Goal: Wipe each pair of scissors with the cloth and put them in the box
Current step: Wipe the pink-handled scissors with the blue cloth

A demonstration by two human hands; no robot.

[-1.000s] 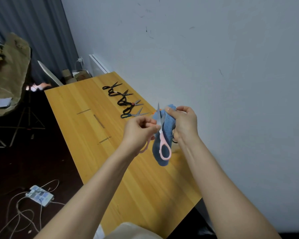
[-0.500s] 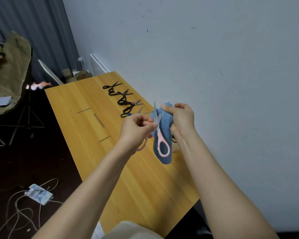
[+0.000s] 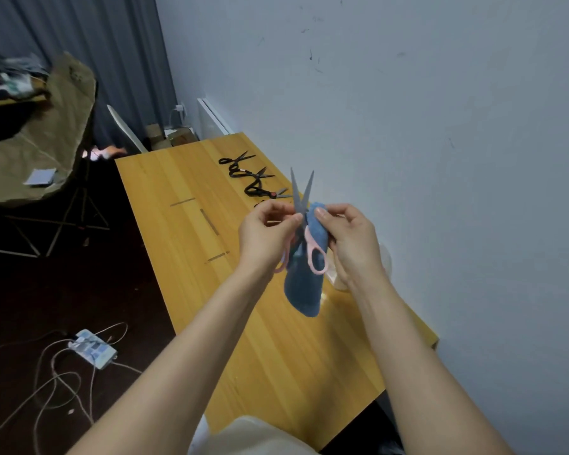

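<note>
Visibility limits: the L loop of the pink scissors [image 3: 301,205] is mostly covered by the left hand [image 3: 265,236]; only a pink arc shows below the heel of that hand. The pivot is hidden btwn the L fingertips [image 3: 297,218] and the R thumb [image 3: 321,213], so exact contact pts cannot be told. The other fingers of the right hand [image 3: 352,244] curl behind the blue cloth [image 3: 304,287] and are largely out of sight. A pale translucent item [image 3: 387,261] sits behind the R wrist; it is mostly hidden and its type cannot be told. On the table [image 3: 184,231], a row of black scissors [image 3: 243,174] lies beyond the L fingers; the nearest pair is cut off by the L knuckles. Both forearms run out of frame at the bottom edge. Finger state: L fingers curled, thumb and index tips pinching the pink scissors at approx. the pivot. R thumb presses the cloth's upper edge against the scissors; remaining R fingers curl round the cloth from behind. Task item pos.: pink scissors held in the air above the table, btwn both hands, tips up. The blades are spread in a narrow V and rise above both sets of fingertips. The R loop hangs below the R thumb, in front of the cloth. The cloth hangs down from the R fingers, w/ its lower end well below both hands; whether it touches the table cannot be told.
</note>
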